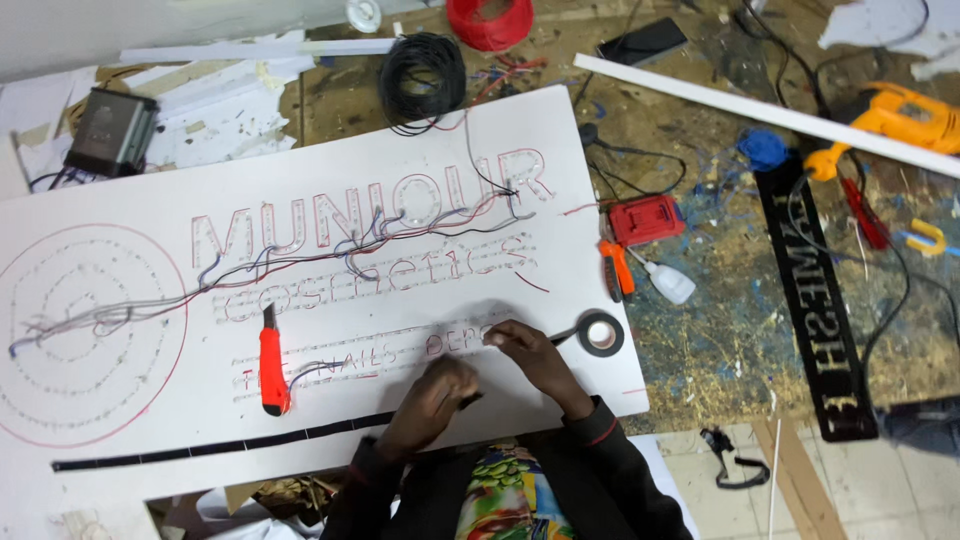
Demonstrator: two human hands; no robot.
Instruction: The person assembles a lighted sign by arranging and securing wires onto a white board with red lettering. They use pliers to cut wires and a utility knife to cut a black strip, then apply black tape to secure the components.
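Observation:
A large white sign board (330, 410) lies on the workbench, with rows of small light points forming letters and a ring pattern, and thin wires (300, 255) running across it. My left hand (432, 398) rests on the board's lower row, fingers curled around a small dark object that I cannot identify. My right hand (530, 357) presses its fingertips on the same row. A strip of black tape runs from it to a black tape roll (601, 333) at the board's right edge. A red utility knife (271, 375) lies left of my hands.
A black wire coil (422, 72) and a red wire spool (490, 20) sit beyond the board. To the right lie a red battery pack (647, 219), a white glue bottle (670, 282), a black lettered strip (820, 310) and a yellow drill (900, 120).

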